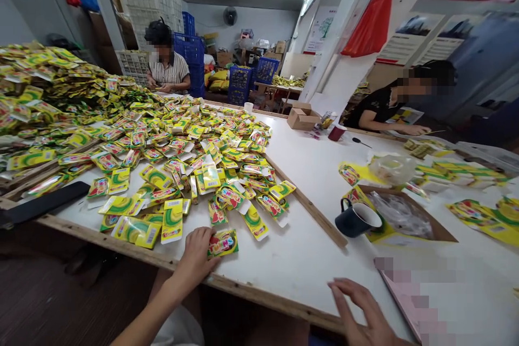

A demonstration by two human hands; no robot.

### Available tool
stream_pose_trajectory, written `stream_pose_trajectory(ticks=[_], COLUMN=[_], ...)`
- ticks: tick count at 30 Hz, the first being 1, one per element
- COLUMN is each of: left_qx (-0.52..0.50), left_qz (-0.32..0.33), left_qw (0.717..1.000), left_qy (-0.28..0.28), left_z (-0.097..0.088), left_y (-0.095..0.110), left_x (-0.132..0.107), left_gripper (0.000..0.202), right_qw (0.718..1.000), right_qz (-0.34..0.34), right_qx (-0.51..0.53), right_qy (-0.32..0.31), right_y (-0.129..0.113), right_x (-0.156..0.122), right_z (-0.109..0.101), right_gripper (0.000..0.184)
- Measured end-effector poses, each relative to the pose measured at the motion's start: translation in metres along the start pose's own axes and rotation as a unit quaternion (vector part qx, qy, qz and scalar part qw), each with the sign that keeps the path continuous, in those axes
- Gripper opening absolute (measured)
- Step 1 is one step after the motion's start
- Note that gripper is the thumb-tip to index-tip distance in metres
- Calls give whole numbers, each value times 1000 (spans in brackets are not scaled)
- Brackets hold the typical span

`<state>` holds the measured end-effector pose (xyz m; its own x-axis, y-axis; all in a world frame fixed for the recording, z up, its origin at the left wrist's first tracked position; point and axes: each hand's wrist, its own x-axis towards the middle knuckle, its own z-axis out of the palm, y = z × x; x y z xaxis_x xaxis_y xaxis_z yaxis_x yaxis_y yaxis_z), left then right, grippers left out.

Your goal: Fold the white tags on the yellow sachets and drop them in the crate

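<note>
While the left hand (198, 251) touches one end of one small packet (224, 243) on the white table (292, 262), near the front edge, I cannot tell if it grips. One right hand (359, 308) is loose, fingers apart. Just past the packet lies one big pile (178, 167), too many to count. Rightward are one dark mug (351, 221) and one open box (441, 228). Farther off are two people (172, 71).

The white tabletop (275, 270) holds lots of little yellow packets (172, 220). A wooden strip (311, 208), a dark mug (352, 221), a red cup (336, 133) and a brown box (301, 120) sit there too.
</note>
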<state>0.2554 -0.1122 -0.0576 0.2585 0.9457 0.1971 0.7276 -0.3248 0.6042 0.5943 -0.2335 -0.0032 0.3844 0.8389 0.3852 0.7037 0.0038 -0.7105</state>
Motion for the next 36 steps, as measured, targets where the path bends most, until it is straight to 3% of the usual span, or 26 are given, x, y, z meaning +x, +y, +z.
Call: stream_pose_trajectory(ticks=[4, 6, 8, 11, 13, 15, 17, 19, 23, 27, 31, 36], left_qx=[-10, -5, -12, -101, -228, -361, -437, -439, -360, -333, -394, -496], left_qz=[88, 132, 155, 139, 77, 7, -32, -38, -26, 2, 40, 4], left_qw=[996, 990, 987, 985, 967, 930, 899, 898, 932, 942, 915, 864], left_qy=[-28, -45, -46, 27, 82, 69, 16, -5, 18, -38, -75, -82], left_z=[-6, -10, -11, -5, 2, 10, 15, 17, 13, 9, 13, 23], left_y=[27, 39, 44, 43, 42, 45, 49, 53, 54, 55, 59, 56], left_x=[4, 4, 2, -3, -5, -5, -5, -3, -1, 1, 2, 3], left_gripper=[59, 61, 62, 60, 62, 59, 50, 43, 35, 33, 39, 41], right_qw=[987, 969, 954, 949, 948, 940, 927, 921, 929, 926, 920, 926], right_qz=[-25, -36, -29, 12, 45, 79, 105, 114, 109, 99, 90, 88], right_qx=[129, 183, 217, 254, 279, 310, 344, 356, 325, 347, 370, 356], right_qy=[-94, -164, -205, -186, -147, -116, -102, -109, -141, -113, -97, -86], right_y=[-48, -71, -82, -78, -70, -65, -62, -62, -67, -75, -79, -75], right_x=[8, 11, 12, 9, 4, -2, -9, -15, -22, -23, -21, -23], right_z=[77, 111, 130, 134, 132, 132, 137, 142, 149, 147, 149, 155], right_gripper=[20, 30, 38, 33, 26, 24, 26, 25, 19, 31, 35, 34])
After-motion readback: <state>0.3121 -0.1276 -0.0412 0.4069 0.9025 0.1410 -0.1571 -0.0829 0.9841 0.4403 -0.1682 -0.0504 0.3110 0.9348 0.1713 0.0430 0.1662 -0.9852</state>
